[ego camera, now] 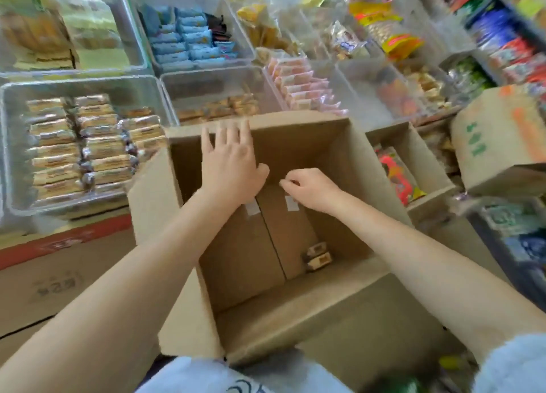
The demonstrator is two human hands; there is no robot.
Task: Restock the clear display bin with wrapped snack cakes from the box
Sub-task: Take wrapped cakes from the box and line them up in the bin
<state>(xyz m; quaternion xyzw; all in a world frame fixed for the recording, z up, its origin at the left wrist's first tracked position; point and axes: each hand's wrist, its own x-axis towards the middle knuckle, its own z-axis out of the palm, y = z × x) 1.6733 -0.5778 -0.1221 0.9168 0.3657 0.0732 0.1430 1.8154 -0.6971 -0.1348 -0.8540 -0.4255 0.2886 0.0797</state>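
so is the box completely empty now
No, two wrapped snack cakes lie on the floor of the box, near its right wall.

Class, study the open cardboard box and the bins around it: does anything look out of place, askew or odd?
Nothing looks spilled or damaged. The one oddity: the box is nearly empty, with only two wrapped snack cakes lying loose near its right wall, while the clear display bin at left holds neat rows.
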